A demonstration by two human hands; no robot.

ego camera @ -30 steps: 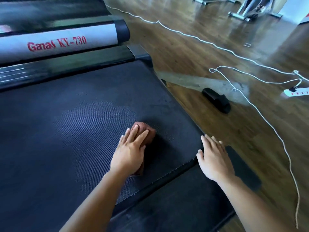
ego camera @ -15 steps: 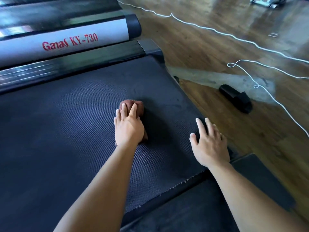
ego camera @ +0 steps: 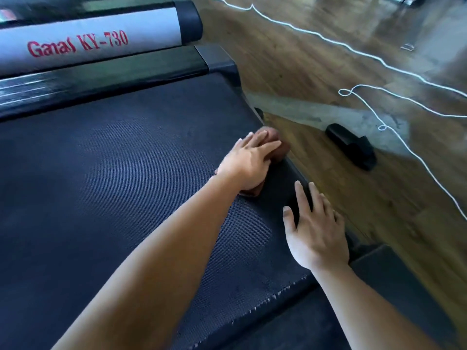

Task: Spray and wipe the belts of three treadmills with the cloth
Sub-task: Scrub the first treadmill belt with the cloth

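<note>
Diagonally, cloth [ego camera: 276, 147] points far-right under flat left hand [ego camera: 249, 162]; right hand [ego camera: 316, 231] flat on belt [ego camera: 113, 173].

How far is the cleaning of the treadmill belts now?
Done: cannot tell; the belt shows no clear wiped patch. In hand: the left hand presses the brown cloth at the belt's right edge, while the right hand rests flat nearby. Left: only this one belt is in view, so the others cannot be judged.
</note>
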